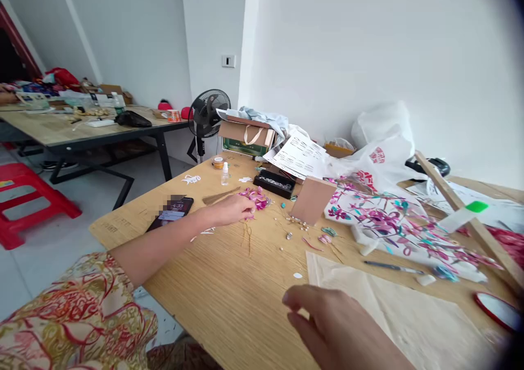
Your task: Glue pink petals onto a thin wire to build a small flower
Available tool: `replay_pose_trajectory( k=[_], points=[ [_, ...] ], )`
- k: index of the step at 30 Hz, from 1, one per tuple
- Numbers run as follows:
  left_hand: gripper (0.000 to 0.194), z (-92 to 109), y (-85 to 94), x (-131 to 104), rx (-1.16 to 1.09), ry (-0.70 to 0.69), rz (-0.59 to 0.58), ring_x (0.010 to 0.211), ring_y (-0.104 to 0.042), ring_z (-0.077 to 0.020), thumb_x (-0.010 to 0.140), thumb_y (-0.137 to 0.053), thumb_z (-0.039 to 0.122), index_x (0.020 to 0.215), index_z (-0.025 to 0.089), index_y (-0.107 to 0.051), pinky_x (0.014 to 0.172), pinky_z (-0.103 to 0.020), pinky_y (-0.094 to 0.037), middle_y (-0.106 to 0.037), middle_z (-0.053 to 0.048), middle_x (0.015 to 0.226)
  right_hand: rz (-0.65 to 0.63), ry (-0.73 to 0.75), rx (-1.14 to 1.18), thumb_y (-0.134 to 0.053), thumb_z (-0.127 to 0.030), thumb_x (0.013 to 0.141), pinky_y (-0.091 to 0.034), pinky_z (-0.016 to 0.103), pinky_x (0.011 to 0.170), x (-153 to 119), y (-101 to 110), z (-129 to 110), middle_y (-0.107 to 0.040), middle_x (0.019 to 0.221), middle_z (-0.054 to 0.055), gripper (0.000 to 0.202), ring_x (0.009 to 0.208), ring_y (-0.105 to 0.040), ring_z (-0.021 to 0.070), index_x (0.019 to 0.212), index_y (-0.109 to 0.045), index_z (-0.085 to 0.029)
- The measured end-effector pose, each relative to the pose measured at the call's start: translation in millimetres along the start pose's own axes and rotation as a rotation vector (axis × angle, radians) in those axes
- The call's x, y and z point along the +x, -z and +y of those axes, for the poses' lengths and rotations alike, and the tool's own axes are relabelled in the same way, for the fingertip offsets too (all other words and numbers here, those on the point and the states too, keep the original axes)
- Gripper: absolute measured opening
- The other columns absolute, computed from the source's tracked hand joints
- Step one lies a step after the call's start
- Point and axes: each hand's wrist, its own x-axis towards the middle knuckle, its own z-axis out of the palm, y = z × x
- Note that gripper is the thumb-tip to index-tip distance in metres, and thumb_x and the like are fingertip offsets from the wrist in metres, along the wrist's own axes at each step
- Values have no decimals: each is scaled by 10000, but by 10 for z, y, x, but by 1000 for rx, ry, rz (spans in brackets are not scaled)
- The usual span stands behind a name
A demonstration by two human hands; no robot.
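Note:
My left hand [229, 210] reaches across the table, its fingers curled in a pinch beside a small pile of purple flower pieces [257, 196]. What it pinches, if anything, is too small to make out. Thin gold wires [248, 236] lie just below its fingertips, and a bundle of brown strands [219, 195] lies behind it. Close to the camera, my right hand [331, 323] hovers over the table at the edge of a translucent paper sheet [380, 299]. Its thumb and forefinger are apart with nothing between them. A white oval piece [297, 275] lies beyond its fingertips.
A phone [172, 213] lies under my left forearm. Behind the hands stand a small clear bottle [225, 174], a black tray [274, 184] and a brown board [313, 201]. Purple flower sprays [380, 220], a pen [393, 267] and a wooden bar [466, 217] occupy the right.

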Motion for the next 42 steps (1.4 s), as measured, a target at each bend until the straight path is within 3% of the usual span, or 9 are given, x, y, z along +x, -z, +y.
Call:
replay_pose_trajectory(
  k=[5, 11, 16, 21, 24, 28, 37, 42],
  points=[
    [159, -226, -73, -4, -72, 72, 68, 612, -478, -140, 678, -561, 253, 531, 191, -556, 642, -233, -332, -520, 7, 562, 3, -76, -247, -468, -124, 648, -309, 289, 539, 486, -191, 235, -661, 681, 77, 200, 652, -580, 223, 653, -643, -222],
    [63, -248, -108, -28, -232, 169, 255, 699, -524, -127, 704, -518, 211, 691, 184, -575, 687, -240, -389, -570, 3, 726, -46, -104, -184, -466, -130, 642, -313, 245, 506, 906, -195, 337, -646, 656, 41, 168, 602, -577, 162, 628, -621, -192],
    [207, -241, -194, -41, -417, 250, 413, 580, -553, -95, 789, -379, 212, 953, 155, -492, 553, -220, -440, -573, -11, 724, -85, -159, -92, -451, -155, 689, -348, 204, 454, 1245, -198, 437, -631, 617, -3, 158, 539, -589, 113, 725, -602, -185],
    [209, -272, -279, -61, -480, 270, 557, 642, -560, -97, 782, -374, 172, 956, 143, -486, 566, -211, -450, -569, -36, 815, -138, -237, -59, -455, -222, 788, -429, 205, 470, 1613, -291, 468, -622, 718, 5, 154, 584, -590, 103, 863, -571, -154],
    [210, -255, -309, -102, -438, 227, 579, 693, -559, -108, 773, -414, 174, 954, 160, -520, 628, -227, -452, -575, -38, 857, -153, -261, -118, -460, -302, 816, -482, 295, 620, 1783, -330, 422, -591, 900, 34, 240, 721, -576, 120, 979, -531, -140],
    [213, -201, -334, -142, -308, 115, 587, 803, -556, -130, 789, -413, 176, 958, 168, -543, 712, -246, -440, -579, -57, 932, -96, -279, -250, -455, -307, 818, -455, 366, 744, 1937, -393, 357, -539, 1061, 57, 267, 878, -544, 161, 1042, -511, -171],
    [203, -198, -307, -149, -179, 84, 593, 855, -542, -139, 779, -410, 124, 924, 154, -550, 768, -256, -418, -597, -57, 903, -101, -333, -368, -455, -300, 819, -457, 365, 743, 2124, -640, 373, -533, 1073, 61, 271, 881, -544, 160, 1055, -503, -176],
    [209, -243, -332, -151, -239, 103, 601, 836, -544, -132, 771, -419, 119, 927, 160, -551, 751, -243, -421, -595, -48, 901, -84, -306, -390, -456, -296, 819, -459, 359, 740, 2112, -616, 454, -535, 1070, 58, 263, 878, -545, 158, 1049, -507, -179]
  ],
)
